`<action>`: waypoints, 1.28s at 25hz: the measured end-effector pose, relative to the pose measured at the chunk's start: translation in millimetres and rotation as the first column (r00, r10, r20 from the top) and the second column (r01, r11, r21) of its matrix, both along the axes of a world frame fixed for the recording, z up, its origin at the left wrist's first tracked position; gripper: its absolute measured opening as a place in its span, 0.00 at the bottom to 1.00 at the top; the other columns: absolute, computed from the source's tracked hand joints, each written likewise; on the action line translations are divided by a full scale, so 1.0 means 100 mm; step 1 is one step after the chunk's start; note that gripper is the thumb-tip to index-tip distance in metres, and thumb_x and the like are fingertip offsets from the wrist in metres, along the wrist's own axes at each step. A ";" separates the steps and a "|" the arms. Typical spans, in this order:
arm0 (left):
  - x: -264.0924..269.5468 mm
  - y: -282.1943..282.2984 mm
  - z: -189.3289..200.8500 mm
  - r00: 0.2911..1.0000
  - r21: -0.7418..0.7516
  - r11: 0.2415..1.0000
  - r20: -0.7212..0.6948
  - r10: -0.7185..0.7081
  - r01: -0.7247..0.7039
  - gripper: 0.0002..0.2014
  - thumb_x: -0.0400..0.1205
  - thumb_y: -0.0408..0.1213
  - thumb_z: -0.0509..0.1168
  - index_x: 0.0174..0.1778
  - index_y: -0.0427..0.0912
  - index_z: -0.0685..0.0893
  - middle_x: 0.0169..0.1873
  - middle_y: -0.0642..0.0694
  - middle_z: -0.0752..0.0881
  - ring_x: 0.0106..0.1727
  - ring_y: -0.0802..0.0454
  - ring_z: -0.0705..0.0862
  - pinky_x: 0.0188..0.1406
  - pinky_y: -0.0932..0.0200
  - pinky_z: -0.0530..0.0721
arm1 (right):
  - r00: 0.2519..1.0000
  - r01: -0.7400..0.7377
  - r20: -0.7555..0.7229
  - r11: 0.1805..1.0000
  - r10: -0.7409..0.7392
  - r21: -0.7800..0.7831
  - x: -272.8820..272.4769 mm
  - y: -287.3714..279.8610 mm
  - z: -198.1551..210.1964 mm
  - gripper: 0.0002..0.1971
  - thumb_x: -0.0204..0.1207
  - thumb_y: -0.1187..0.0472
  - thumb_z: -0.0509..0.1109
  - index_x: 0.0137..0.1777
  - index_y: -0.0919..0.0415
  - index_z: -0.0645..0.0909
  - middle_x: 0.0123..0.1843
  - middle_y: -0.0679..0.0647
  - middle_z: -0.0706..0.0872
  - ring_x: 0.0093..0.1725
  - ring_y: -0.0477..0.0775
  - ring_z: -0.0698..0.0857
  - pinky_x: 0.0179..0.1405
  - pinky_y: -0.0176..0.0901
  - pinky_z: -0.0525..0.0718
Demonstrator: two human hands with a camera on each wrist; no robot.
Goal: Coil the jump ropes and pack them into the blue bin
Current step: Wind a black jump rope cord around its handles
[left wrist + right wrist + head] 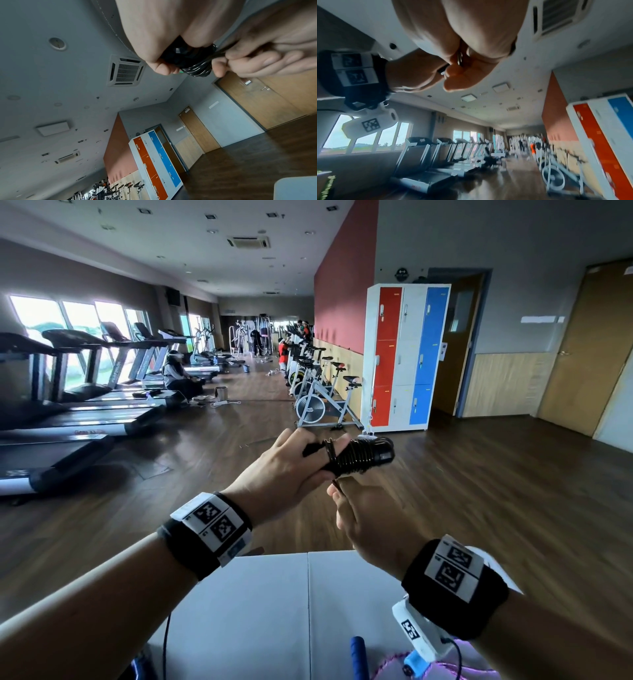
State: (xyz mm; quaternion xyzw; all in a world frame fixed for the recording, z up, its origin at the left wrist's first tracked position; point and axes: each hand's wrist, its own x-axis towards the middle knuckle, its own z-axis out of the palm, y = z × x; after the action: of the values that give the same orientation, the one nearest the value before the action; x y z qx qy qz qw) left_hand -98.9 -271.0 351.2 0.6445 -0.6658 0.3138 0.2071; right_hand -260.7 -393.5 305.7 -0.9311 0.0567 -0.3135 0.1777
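A black jump rope [358, 457], its cord wound tightly round the handles, is held up in the air above the far edge of the white table [267, 611]. My left hand [308, 455] grips the bundle, with a turn of cord looped over one finger. Just below it, my right hand [337, 496] pinches the loose cord end. In the left wrist view the left hand [161, 66] wraps the black coil [195, 67], and the right hand's fingers [248, 60] pinch the strand. In the right wrist view the cord [459, 59] runs between the curled fingers [458, 75]. No blue bin is identifiable.
A blue jump rope handle [358, 657] and a pink rope [394, 662] lie at the table's near edge. Treadmills [68, 405] line the left, exercise bikes [318, 402] and red, white and blue lockers [404, 354] the right. Wooden floor lies between.
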 end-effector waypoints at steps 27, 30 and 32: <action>-0.18 0.09 -0.24 0.962 -0.019 0.999 -0.268 -0.052 0.049 0.22 0.87 0.48 0.62 0.75 0.46 0.82 0.59 0.44 0.81 0.58 0.42 0.77 0.62 0.48 0.79 | 0.865 0.199 0.434 0.967 -0.251 0.161 -0.04 0.07 0.38 0.05 0.76 0.57 0.78 0.41 0.56 0.88 0.35 0.47 0.89 0.34 0.48 0.86 0.36 0.48 0.83; -0.21 0.07 -0.27 0.961 -0.042 0.999 -0.276 -0.029 0.019 0.18 0.86 0.48 0.64 0.69 0.46 0.86 0.56 0.45 0.82 0.57 0.42 0.78 0.59 0.47 0.80 | 0.874 0.254 0.420 0.967 -0.243 0.031 0.00 0.11 0.29 0.06 0.79 0.58 0.71 0.46 0.59 0.88 0.40 0.54 0.88 0.37 0.58 0.86 0.35 0.49 0.81; -0.20 0.05 -0.28 0.956 -0.058 0.998 -0.293 -0.012 -0.005 0.18 0.86 0.48 0.64 0.69 0.45 0.85 0.55 0.44 0.82 0.56 0.41 0.79 0.58 0.46 0.82 | 0.895 0.240 0.380 0.970 -0.234 0.032 0.01 0.16 0.25 0.11 0.76 0.56 0.70 0.52 0.60 0.89 0.45 0.57 0.87 0.40 0.59 0.87 0.38 0.50 0.84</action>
State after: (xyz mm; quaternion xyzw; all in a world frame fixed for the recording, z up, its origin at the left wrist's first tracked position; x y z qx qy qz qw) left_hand -119.0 -265.6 323.6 0.6765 -0.6195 0.2337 0.3225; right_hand -259.8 -377.6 330.8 -0.8398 0.1315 -0.5082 0.1385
